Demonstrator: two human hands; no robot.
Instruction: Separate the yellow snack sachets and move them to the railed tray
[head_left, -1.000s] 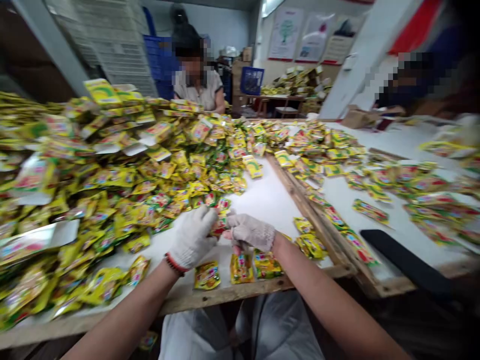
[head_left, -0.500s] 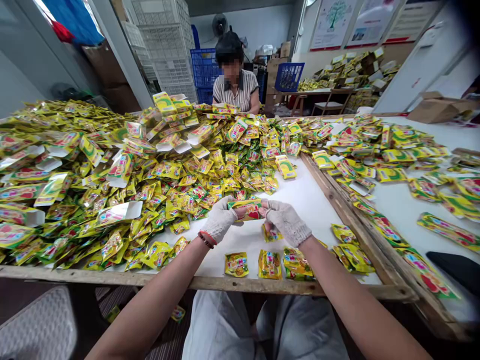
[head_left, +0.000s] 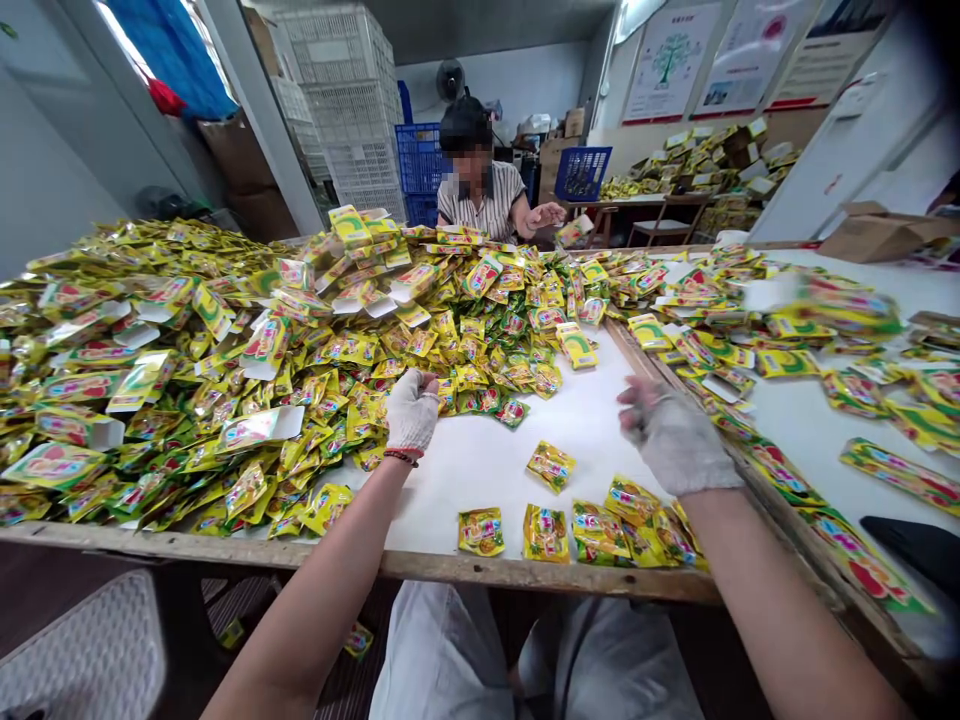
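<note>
My left hand (head_left: 412, 412), in a white fingerless glove with a bead bracelet at the wrist, is at the near edge of a heap of yellow candy sachets (head_left: 360, 350). Its fingers are curled closed; whatever lies in them is hidden. My right hand (head_left: 671, 435), gloved too and slightly blurred, hovers by the wooden divider (head_left: 757, 500), fingers apart and holding nothing. Beyond it, a yellow-green small carton (head_left: 840, 303) is smeared by motion above the right-hand pile. In front of me lie a single sachet (head_left: 551, 465) and several more sachets (head_left: 546, 533) along the table edge.
Several small cartons (head_left: 262, 428) lie on the sachet heap. Across the table a co-worker (head_left: 484, 190) has one hand raised near a carton (head_left: 574, 231). More cartons (head_left: 795, 365) cover the right section, with a dark flat object (head_left: 911, 550) near its edge. White crates (head_left: 345, 100) stand behind.
The carton held between both hands has left them and is above the right section. My left hand moved left to the heap, my right hand moved right. The co-worker's hand has risen.
</note>
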